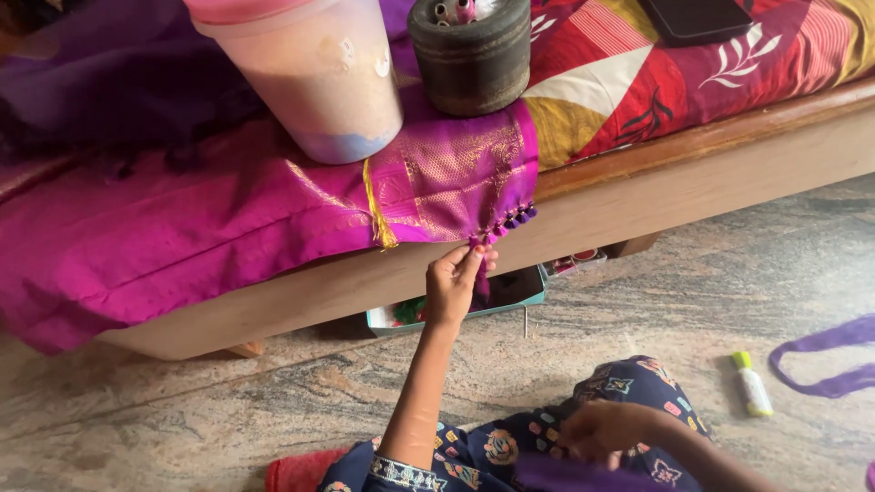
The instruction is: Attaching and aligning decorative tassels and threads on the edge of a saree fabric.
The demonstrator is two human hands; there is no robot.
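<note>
My left hand (456,282) reaches up to the lower edge of a magenta silk cloth (182,228) with a gold-patterned border, pinching the hem where a row of small purple tassels (510,221) hangs. My right hand (602,428) rests low on my lap over a dark floral garment, fingers curled beside a piece of purple fabric (565,476); it is blurred, so what it grips is unclear. The cloth drapes over the side of a wooden bed frame (693,182).
A translucent plastic tub (310,73) and a dark round weight (471,55) sit on the cloth. A shallow box (510,296) lies under the bed. A small glue tube (753,384) and a purple strip (825,364) lie on the stone floor at right. A dark phone (697,18) lies on the bedspread.
</note>
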